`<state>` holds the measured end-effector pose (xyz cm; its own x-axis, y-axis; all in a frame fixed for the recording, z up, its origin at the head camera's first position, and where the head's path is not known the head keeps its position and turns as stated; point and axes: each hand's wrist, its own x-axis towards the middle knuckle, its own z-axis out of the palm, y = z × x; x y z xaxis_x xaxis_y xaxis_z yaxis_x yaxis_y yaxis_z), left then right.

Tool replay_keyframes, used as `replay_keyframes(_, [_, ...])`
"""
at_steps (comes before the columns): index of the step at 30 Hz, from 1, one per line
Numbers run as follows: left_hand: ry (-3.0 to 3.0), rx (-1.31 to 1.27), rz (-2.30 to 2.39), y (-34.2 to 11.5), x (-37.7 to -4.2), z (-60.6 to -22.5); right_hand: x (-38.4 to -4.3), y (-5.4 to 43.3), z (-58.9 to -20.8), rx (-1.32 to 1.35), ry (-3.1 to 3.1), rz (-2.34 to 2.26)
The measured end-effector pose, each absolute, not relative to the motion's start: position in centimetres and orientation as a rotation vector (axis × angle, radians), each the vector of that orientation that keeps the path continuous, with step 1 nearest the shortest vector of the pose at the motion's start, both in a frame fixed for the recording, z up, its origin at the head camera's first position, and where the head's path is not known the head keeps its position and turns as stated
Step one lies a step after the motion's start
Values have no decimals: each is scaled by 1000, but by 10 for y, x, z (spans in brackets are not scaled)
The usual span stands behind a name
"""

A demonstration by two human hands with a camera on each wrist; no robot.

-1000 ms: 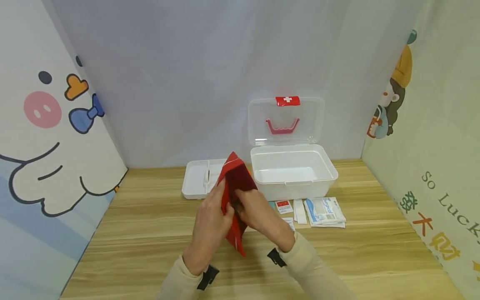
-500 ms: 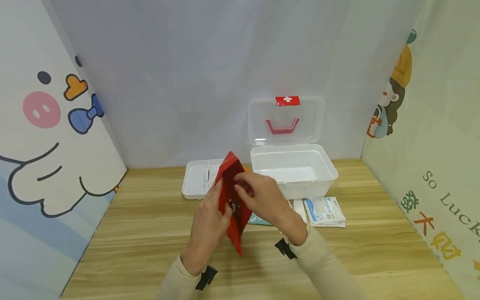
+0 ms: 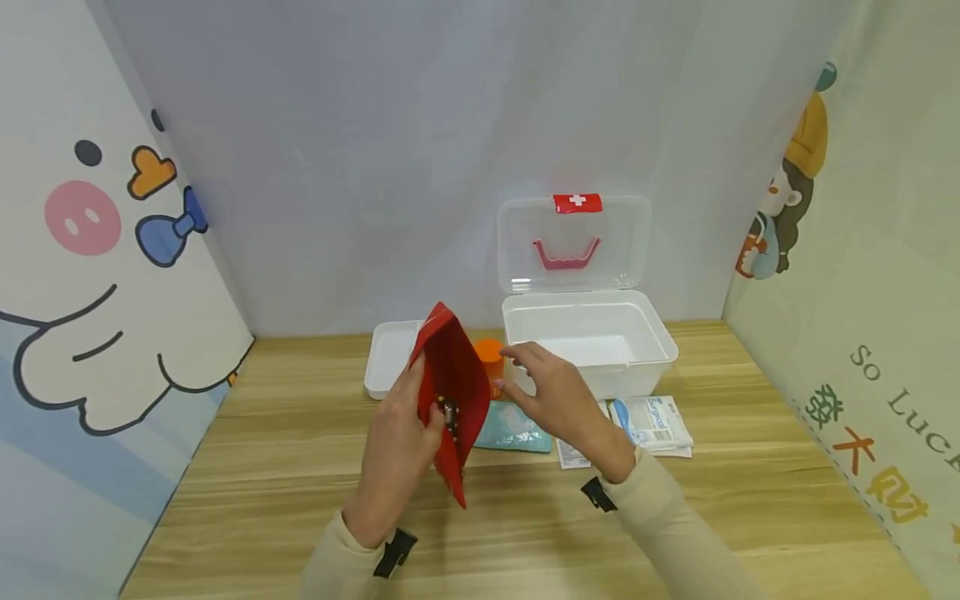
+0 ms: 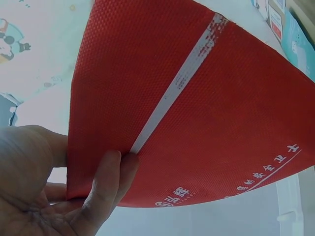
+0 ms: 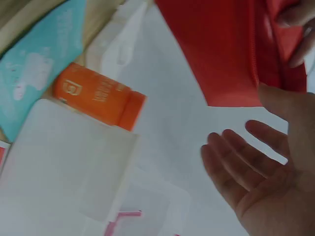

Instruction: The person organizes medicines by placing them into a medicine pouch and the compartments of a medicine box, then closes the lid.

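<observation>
A red fabric pouch [image 3: 461,367] stands tilted above the table, its mouth spread apart. My left hand [image 3: 393,437] grips its near edge, thumb on the inner side and fingers on the outer face; white print shows on that outer face [image 4: 211,113] in the left wrist view. Inside the pouch, by the thumb, is a small shiny thing [image 3: 450,412] whose kind I cannot tell. To the right, my right hand [image 3: 558,396] hovers with loosely bent fingers and holds nothing, as the right wrist view confirms. Beyond its fingertips stands an orange bottle [image 5: 96,96].
A white box [image 3: 592,379] with its clear lid [image 3: 573,229] raised stands at the back. Left of it lies a white tray [image 3: 386,358], partly behind the pouch. A teal packet [image 3: 513,429], a small white packet [image 3: 572,455] and a surgical packet [image 3: 654,421] lie in front.
My right hand has come out of the pouch and moved right. The left hand and pouch have shifted slightly left, uncovering the orange bottle and the teal packet.
</observation>
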<state>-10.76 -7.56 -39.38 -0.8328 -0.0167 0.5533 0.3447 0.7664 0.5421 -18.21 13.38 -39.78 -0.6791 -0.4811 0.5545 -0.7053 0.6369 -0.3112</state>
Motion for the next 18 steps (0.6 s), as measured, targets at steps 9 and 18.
replay_keyframes(9, [-2419, -236, -863, -81, -110, -396, -193, 126, -442, 1114, -2783, 480])
replay_keyframes(18, [-2426, -233, -860, -84, -110, -398, -204, 117, -476, 1112, -2989, 370])
